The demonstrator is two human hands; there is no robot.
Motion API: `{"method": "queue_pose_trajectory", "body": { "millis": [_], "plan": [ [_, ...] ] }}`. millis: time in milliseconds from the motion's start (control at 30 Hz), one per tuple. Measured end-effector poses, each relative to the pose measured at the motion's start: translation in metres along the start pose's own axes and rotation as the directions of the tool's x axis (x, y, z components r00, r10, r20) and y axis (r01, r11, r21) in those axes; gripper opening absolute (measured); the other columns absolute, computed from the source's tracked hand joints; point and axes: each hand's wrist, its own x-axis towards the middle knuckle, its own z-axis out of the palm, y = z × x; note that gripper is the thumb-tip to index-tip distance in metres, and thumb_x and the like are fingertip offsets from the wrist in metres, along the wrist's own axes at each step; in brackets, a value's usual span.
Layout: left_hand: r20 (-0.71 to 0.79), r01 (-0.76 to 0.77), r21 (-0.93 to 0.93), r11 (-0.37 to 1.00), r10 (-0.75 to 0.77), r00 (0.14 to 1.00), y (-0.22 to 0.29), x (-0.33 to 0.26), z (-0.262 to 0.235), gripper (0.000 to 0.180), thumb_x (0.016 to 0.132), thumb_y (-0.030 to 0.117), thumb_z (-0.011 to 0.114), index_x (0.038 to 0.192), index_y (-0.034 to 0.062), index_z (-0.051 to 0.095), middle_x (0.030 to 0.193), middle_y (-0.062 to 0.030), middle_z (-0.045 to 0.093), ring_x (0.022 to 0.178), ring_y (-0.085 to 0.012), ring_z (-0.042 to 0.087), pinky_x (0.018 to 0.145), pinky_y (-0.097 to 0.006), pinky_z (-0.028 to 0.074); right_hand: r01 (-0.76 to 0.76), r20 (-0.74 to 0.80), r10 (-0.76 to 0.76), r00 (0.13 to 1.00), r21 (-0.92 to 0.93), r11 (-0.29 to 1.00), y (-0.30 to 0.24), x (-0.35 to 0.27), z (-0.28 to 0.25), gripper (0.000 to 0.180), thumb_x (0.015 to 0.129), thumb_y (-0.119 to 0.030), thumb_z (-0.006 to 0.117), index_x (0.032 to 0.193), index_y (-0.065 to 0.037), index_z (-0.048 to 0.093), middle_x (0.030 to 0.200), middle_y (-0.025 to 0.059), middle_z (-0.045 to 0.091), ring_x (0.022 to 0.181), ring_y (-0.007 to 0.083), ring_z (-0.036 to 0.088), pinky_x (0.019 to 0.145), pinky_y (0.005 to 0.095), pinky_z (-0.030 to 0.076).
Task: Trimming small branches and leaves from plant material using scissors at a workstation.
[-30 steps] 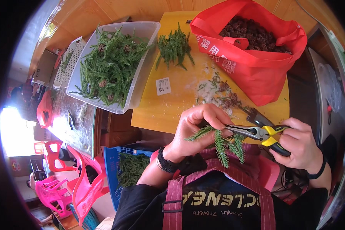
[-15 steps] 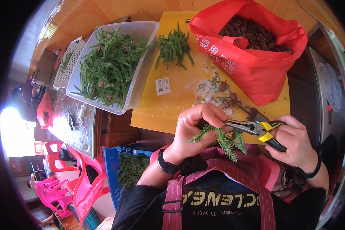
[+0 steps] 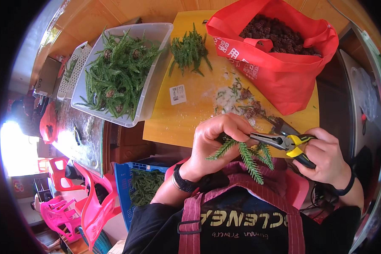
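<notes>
- The left hand (image 3: 218, 142) is curled shut around the stem end of a green conifer sprig (image 3: 245, 154), held above the person's lap just at the near edge of the yellow board (image 3: 190, 114).
- The sprig's needled branchlets fan out below the fingers, toward the striped apron (image 3: 241, 203).
- The right hand (image 3: 324, 158) is clenched on the yellow-and-black handles of needle-nose pliers (image 3: 279, 142).
- The pliers' tips point left and meet the sprig at the left hand's fingertips; whether they bite the stem cannot be told.
- The hands sit near each other, joined by the tool and the sprig.
- On the board lie a small heap of cut sprigs (image 3: 190, 53), scattered debris (image 3: 241, 101) and a white label (image 3: 178, 94).
- A clear plastic bin (image 3: 156, 80) of green sprigs with cones stands to the left.
- A red bag (image 3: 279, 76) of dark cones stands to the right.
</notes>
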Motion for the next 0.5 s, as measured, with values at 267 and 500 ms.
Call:
{"method": "queue_pose_trajectory", "body": {
  "millis": [267,500],
  "plan": [
    [0.073,-0.207,0.355,0.912,0.194,0.978,0.012,0.008,-0.002,0.017,0.069,-0.006,0.070,0.077,0.0039,0.058,0.088,-0.0147,0.064,0.076,-0.0245,0.063,0.067,-0.033,0.051,-0.003,-0.024,0.002,1.000,-0.047,0.999,0.003,0.003,-0.004,0.024,0.055,-0.012,0.074,0.070,-0.001,0.058,0.080,0.0094,0.060,0.093,0.0321,0.056,0.075,0.0376,0.048],
    [0.061,-0.228,0.380,0.896,0.222,0.973,0.008,0.005,-0.002,0.018,0.067,-0.004,0.073,0.076,0.0027,0.059,0.079,-0.0101,0.059,0.073,-0.0254,0.063,0.062,-0.033,0.051,0.050,-0.015,-0.052,0.999,-0.103,0.993,0.007,0.004,-0.005,0.025,0.053,-0.010,0.074,0.068,-0.001,0.056,0.074,0.0096,0.057,0.085,0.0318,0.057,0.068,0.0377,0.048]
  ]
}}
